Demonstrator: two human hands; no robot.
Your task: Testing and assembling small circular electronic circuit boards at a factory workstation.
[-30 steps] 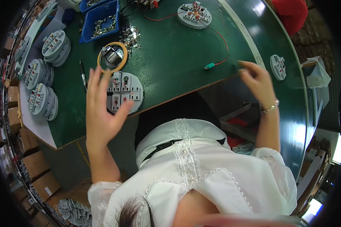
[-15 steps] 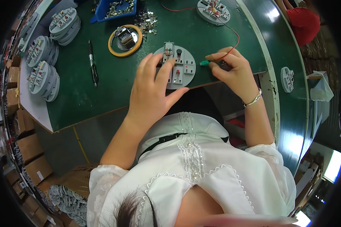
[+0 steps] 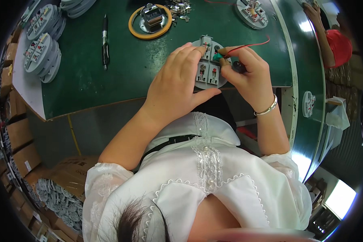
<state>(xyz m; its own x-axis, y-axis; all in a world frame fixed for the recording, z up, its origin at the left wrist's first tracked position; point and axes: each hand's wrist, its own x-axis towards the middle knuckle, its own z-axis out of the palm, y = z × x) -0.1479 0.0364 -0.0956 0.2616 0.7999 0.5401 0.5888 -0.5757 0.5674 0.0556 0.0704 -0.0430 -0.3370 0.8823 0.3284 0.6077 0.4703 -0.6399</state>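
Note:
A grey round disc with raised compartments and small metal and red parts lies near the table's front edge. My left hand holds it from the left, fingers over its left side and thumb along the near rim. Between the thumb and fingers of my right hand is a small green connector, trailing a red wire. The connector is over the disc's upper right part; whether it touches a contact is hidden by my fingertips. A dark rounded piece shows beneath my right fingers.
A metal tally counter stands within a yellow ring, beside a pen and loose metal clips. Stacked discs line the left edge. Another disc lies far right. A person in red is beyond the right-hand bench.
My right hand has brought the green connector leftward from beside the disc to above it. My left hand stays on the disc. The whole view has shifted.

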